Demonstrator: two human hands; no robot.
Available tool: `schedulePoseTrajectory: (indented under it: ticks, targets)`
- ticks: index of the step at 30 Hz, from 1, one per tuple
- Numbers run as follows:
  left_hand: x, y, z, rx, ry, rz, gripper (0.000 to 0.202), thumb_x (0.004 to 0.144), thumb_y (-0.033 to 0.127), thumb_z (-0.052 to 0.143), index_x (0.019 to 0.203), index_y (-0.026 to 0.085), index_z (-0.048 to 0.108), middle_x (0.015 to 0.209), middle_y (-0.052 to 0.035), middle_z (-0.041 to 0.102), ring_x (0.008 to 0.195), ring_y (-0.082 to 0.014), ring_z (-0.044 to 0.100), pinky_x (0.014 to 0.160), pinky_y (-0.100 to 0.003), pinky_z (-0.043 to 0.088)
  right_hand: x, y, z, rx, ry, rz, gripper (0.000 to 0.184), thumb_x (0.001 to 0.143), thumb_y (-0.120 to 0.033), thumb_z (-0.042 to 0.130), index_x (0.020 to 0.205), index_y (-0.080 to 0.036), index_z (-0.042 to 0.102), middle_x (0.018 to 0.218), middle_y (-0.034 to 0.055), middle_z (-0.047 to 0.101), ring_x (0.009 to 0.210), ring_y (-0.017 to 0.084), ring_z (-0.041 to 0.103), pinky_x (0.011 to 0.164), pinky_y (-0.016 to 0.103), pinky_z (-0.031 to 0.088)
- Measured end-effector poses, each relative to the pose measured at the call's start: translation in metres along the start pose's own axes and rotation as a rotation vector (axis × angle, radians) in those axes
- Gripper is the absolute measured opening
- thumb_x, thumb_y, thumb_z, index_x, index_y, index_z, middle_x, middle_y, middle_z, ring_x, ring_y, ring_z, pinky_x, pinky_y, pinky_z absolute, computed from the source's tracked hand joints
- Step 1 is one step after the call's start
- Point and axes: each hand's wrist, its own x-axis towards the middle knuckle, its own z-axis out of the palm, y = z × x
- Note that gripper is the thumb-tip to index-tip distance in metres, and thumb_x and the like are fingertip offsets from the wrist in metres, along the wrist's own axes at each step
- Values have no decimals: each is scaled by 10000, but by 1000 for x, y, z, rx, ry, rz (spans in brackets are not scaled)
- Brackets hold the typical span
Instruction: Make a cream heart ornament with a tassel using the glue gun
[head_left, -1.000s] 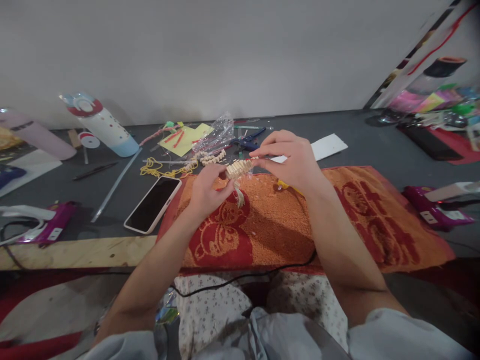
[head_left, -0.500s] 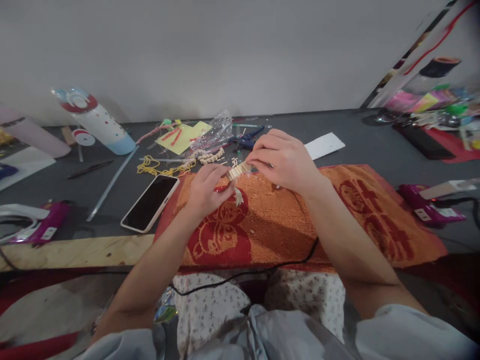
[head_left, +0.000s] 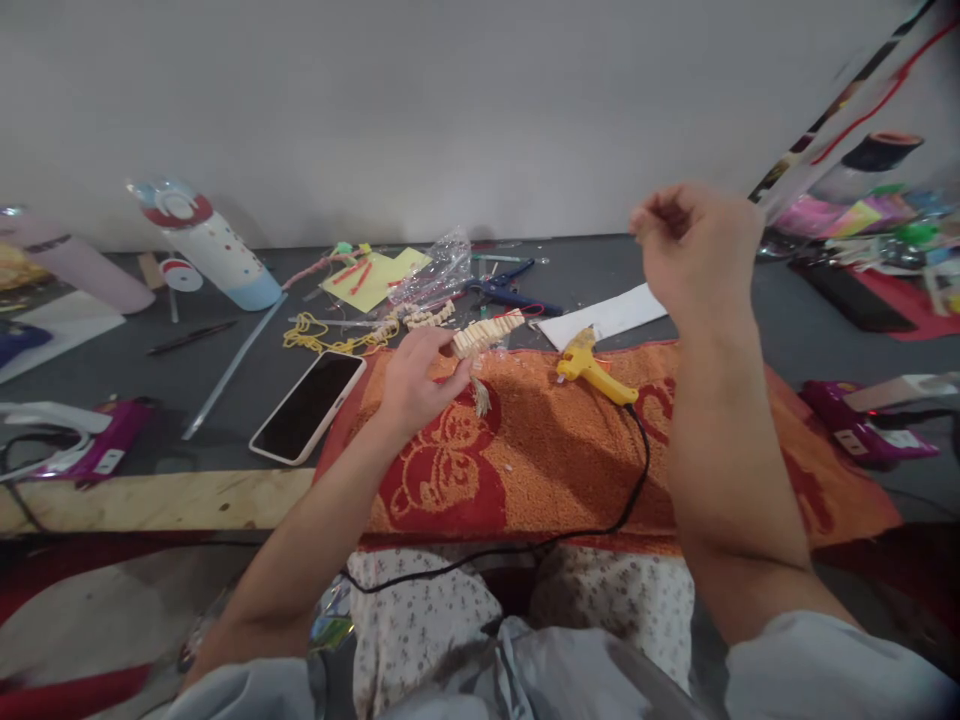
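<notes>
My left hand (head_left: 417,383) pinches one end of a small tan strip of joined wooden bits (head_left: 489,332) with a frayed tassel hanging under it, held just above the orange and red towel (head_left: 540,450). My right hand (head_left: 694,252) is raised high to the right, away from the strip, fingers curled with thumb and fingertips pressed together; what they hold, if anything, is too small to make out. A yellow glue gun (head_left: 592,367) lies on the towel between the hands, its black cord running toward me.
A phone (head_left: 307,406) lies face up left of the towel. Behind are yellow cord (head_left: 315,335), loose wooden pieces (head_left: 424,316), a clear bag (head_left: 436,268), blue scissors (head_left: 510,290), white paper (head_left: 607,313) and a dotted bottle (head_left: 206,248). Purple glue guns (head_left: 862,425) sit at both sides.
My right hand let go of the wooden strip and rose up to the right, uncovering the yellow glue gun. My left hand stayed where it was with the strip.
</notes>
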Motion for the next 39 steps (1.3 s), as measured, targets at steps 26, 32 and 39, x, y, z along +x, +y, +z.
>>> schedulePoseTrajectory:
  ticks: [26, 32, 39]
  targets:
    - [4, 0, -8, 18, 30, -10, 109, 818, 243, 630, 907, 208, 578, 759, 6, 626, 714, -122, 583, 674, -252, 484, -30, -89, 21, 199, -587, -476, 166, 875, -224, 621, 833, -244, 781, 870, 29, 714, 843, 183, 628, 770, 322, 459]
    - [3, 0, -8, 38, 12, 60, 150, 806, 220, 641, 943, 210, 581, 790, -1, 641, 740, -131, 596, 690, -263, 495, -29, -86, 26, 259, -657, -488, 167, 855, -198, 617, 851, -222, 782, 869, 26, 702, 785, 145, 609, 723, 283, 437]
    - [-1, 1, -6, 34, -7, 71, 210, 782, 202, 655, 986, 212, 606, 889, -24, 681, 802, -151, 634, 724, -282, 520, -24, -83, 24, 306, -787, -511, 157, 830, -182, 592, 752, -190, 729, 783, 10, 683, 685, 112, 563, 671, 263, 399]
